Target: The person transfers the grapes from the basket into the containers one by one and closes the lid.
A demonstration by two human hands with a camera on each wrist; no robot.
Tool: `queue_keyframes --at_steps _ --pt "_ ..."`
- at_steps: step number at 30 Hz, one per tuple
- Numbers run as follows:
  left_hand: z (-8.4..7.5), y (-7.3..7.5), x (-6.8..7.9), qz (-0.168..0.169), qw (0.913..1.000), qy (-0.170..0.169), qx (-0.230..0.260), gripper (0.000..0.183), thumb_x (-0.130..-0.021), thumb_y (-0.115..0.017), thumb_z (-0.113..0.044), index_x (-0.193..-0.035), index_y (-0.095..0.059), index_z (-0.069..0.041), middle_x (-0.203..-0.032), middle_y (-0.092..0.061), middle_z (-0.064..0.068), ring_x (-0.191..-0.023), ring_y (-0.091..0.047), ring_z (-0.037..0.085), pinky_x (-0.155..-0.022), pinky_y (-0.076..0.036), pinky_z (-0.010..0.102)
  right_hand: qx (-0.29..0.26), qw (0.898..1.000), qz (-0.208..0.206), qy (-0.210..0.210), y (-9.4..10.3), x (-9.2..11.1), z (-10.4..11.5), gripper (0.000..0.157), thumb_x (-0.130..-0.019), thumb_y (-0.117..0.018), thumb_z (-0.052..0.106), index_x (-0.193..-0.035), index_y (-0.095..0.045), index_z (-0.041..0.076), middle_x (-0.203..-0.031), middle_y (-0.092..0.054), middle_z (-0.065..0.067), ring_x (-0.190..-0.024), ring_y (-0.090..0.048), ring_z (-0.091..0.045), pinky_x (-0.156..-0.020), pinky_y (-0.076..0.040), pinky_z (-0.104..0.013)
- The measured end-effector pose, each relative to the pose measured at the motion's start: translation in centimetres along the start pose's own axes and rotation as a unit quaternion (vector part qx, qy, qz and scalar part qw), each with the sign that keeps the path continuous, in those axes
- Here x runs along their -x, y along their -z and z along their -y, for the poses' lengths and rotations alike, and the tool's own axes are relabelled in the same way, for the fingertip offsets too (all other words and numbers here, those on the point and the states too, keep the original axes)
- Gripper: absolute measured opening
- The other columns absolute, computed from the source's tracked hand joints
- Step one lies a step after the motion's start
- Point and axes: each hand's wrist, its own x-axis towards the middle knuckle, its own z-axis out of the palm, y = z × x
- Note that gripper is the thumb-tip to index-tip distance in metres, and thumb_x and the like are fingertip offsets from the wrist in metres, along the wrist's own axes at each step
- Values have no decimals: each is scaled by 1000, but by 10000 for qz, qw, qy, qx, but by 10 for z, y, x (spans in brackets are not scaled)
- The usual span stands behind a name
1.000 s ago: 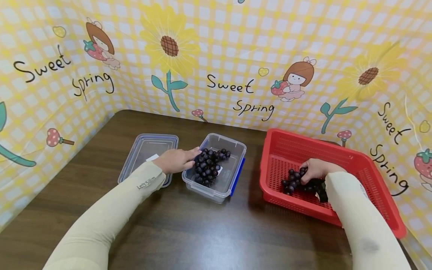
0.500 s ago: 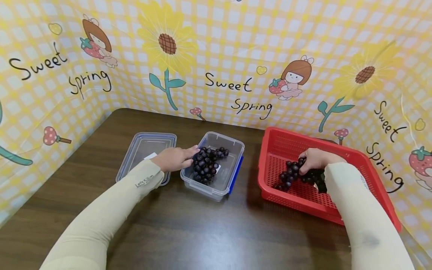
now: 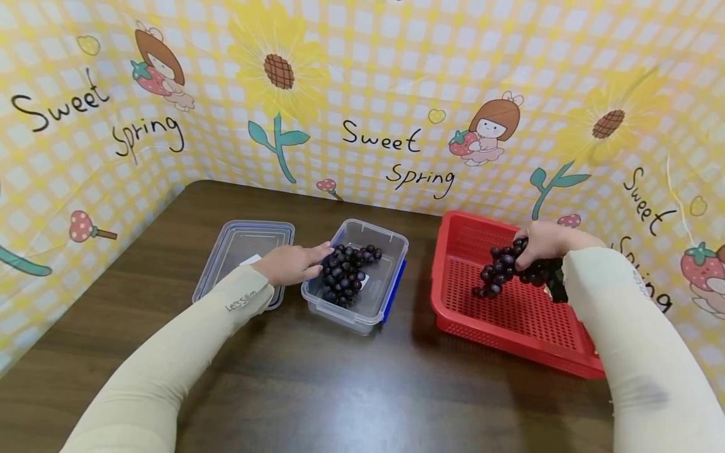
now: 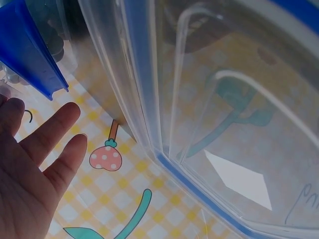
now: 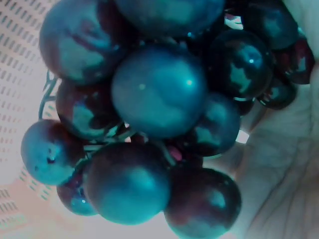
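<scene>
My right hand [image 3: 540, 242] grips a bunch of dark grapes [image 3: 501, 267] above the red basket [image 3: 453, 302]; in the right wrist view the grapes [image 5: 159, 89] fill most of the picture, with the palm [image 5: 284, 164] at the right. My left hand [image 3: 294, 263], fingers extended, rests at the left rim of a clear plastic box [image 3: 382, 296]. Inside that box lies another bunch of dark grapes [image 3: 342, 274]. The left wrist view shows the straight fingers [image 4: 55, 124] beside the box's blue side flap [image 4: 32, 47].
Left of the box lies a clear lid [image 3: 243, 245] with a blue seal, partly under my left forearm. A blue flap [image 3: 394, 292] hangs on the box's right side. The brown table [image 3: 340, 377] meets a patterned cloth [image 3: 391, 94] behind and at the sides.
My right hand has lifted the bunch of grapes up from the basket floor and shifted slightly right. The left hand stays at the box rim; the head view has shifted slightly.
</scene>
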Motion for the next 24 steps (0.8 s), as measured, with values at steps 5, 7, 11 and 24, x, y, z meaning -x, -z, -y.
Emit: queue_keyframes --at_steps 5,7,11,24 --pt "0 -1 -1 -27 10000 -49 -27 52 -99 -44 -21 -146 -36 -2 -151 -33 15 -72 -59 24 -62 -47 35 106 9997 -195 -104 15 4 10 31 -67 -74 19 -90 -65 0 -74 -56 -2 -67 -44 -19 -62 -39 -32" --pt "0 -1 -1 -29 10000 -49 4 52 -99 -44 -21 -146 -36 -1 -151 -33 15 -65 -55 22 -59 -45 34 163 9994 -313 -72 20 3 17 36 -67 -75 20 -94 -66 -3 -74 -59 -2 -66 -45 -18 -62 -41 -32" --pt "-2 -1 0 -25 10000 -12 46 52 -98 -45 -21 -146 -36 -2 -150 -33 15 -64 -54 20 -58 -44 33 131 9980 -610 93 26 1 30 33 -67 -75 19 -89 -66 -3 -68 -61 -1 -61 -48 -15 -60 -44 -31" --pt "1 -2 0 -49 10000 -24 -58 53 -98 -45 -21 -146 -36 -2 -150 -33 16 -85 -63 28 -67 -50 40 296 9899 -1216 673 38 -13 88 27 -68 -75 16 -92 -68 6 -75 -64 -4 -66 -53 -19 -62 -46 -34"
